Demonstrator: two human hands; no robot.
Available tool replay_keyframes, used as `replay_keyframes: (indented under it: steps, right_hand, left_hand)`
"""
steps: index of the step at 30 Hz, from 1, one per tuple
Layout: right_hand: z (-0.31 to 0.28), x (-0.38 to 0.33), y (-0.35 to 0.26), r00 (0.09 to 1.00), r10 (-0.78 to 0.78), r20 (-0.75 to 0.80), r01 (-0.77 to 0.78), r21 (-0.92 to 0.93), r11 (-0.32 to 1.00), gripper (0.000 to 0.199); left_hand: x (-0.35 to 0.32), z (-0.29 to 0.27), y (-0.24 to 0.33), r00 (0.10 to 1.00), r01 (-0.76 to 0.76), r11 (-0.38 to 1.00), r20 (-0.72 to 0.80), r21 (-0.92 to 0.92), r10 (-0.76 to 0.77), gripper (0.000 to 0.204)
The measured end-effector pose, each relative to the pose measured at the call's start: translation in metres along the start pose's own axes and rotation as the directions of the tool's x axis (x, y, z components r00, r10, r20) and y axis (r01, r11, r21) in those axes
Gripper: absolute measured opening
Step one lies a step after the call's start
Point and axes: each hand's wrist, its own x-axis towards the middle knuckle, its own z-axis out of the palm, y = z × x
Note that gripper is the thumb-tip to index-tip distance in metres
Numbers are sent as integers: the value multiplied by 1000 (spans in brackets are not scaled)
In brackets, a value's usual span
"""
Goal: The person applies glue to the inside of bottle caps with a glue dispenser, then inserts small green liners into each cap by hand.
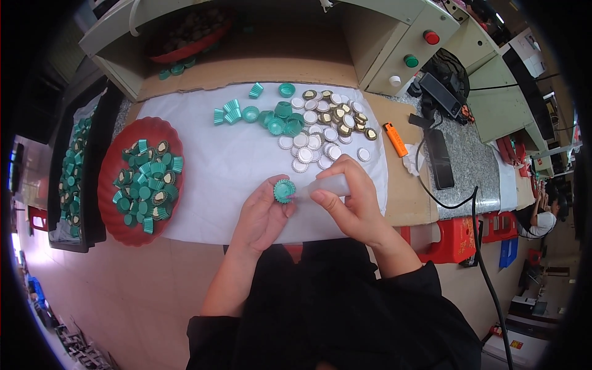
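Cup, green, fluted, sits at the fingertips of the left hand, above the white cloth. Looks thin-walled and very light; I'd expect it to dent or go oval under a hard squeeze. Pleats should give decent grip, so not very slippery. Best hold: light pinch low on the outer wall, rim left free.

Left fingers are closed lightly around the cup's side; open face shows toward the camera, slight tilt can't be judged. Exact contact points on the far side are hidden.

Right hand is clamped on a translucent bottle, thumb on the near side, other fingers over the far side. Bottle probably soft, squeezable; hold mid-body. Its narrow tip points left, right at the cup's right edge; can't tell if touching.
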Motion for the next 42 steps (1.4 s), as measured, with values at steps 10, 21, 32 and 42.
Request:
replay_keyframes:
  steps: [10, 21, 32, 42]
  right_hand:
    - [17, -5, 14, 984, 56, -171, -45, 64, 997, 22]
    - [0, -9, 19, 880, 472, -48, -290, 734, 614, 21]
    - [-65, -22, 53, 805, 580, -124, -339, 706, 622, 30]
    - [-71, -16, 74, 871, 397, -291, -485, -371, 792, 28]
  left_hand:
    - [-1, -5, 1, 1000, 16, 1000, -11, -7, -16, 32]
    - [1, -6, -1, 1000, -7, 1000, -21, 13, 7, 32]
    - [-1, -4, -3, 1000, -27, 1000, -10, 13, 27, 31]
    - [-1, -4, -2, 1000, -29, 999, -1, 38, 29, 28]
